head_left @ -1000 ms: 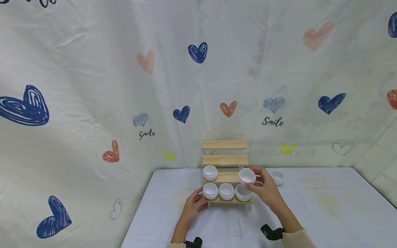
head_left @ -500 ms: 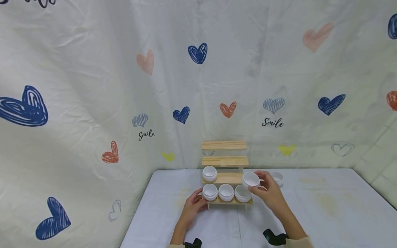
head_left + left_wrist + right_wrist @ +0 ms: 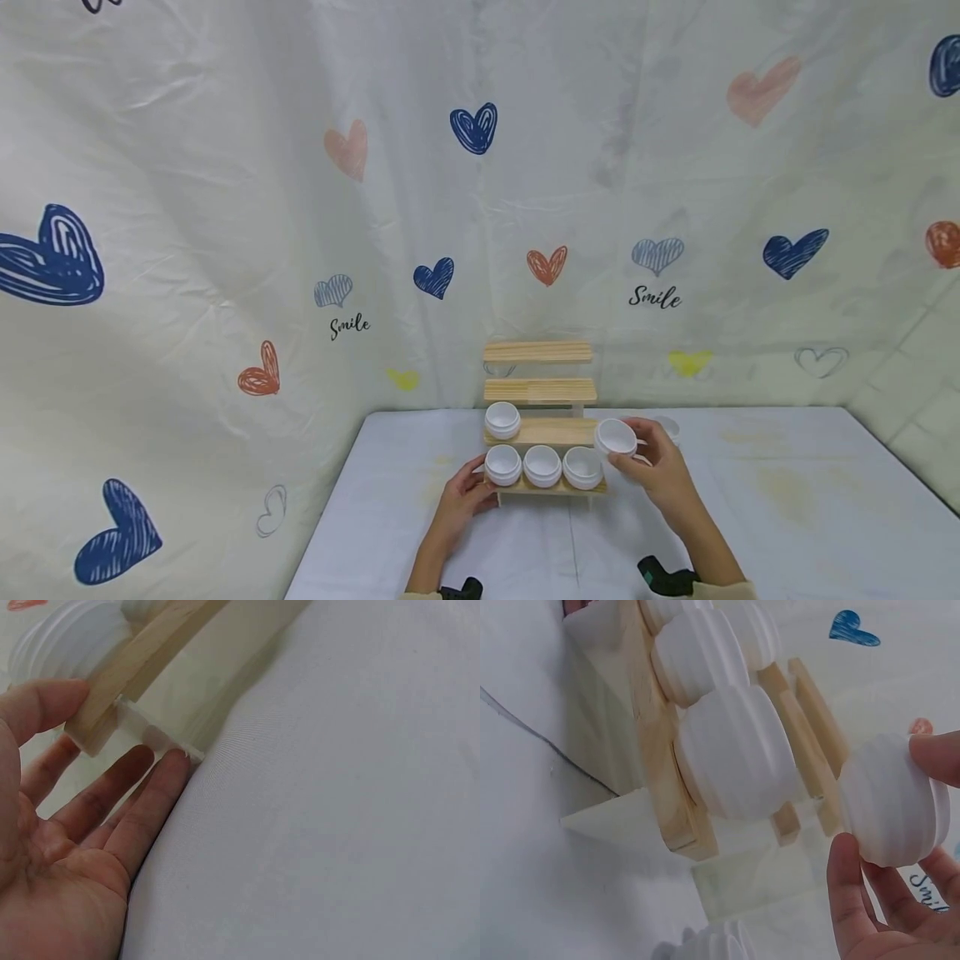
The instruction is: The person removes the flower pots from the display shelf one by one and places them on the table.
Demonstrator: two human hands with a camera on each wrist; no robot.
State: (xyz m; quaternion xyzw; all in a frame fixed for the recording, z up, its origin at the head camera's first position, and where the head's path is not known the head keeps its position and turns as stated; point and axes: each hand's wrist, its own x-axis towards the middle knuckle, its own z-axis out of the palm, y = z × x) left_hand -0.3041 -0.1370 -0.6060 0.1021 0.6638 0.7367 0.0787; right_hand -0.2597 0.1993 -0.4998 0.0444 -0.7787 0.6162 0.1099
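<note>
A stepped wooden display shelf (image 3: 557, 432) stands on the table, with three small white ridged bowls (image 3: 542, 467) in a row on its lowest step. One more white bowl (image 3: 502, 420) sits at the left of the step above. My left hand (image 3: 459, 500) grips the left end of the lowest step; in the left wrist view its thumb (image 3: 56, 705) rests against the wooden board (image 3: 112, 697) and the other fingers reach beneath. My right hand (image 3: 660, 475) pinches a white bowl (image 3: 892, 799) between thumb and fingers, held in the air beside the shelf's right end.
Another white bowl (image 3: 669, 427) stands on the table behind my right hand, partly hidden. The two upper steps (image 3: 540, 389) bear nothing. A white cloth covers the table (image 3: 757, 500), and a curtain printed with hearts (image 3: 547, 167) hangs behind it.
My right hand has moved right and slightly down with its bowl, away from the second step's right end. The left hand keeps its place on the shelf.
</note>
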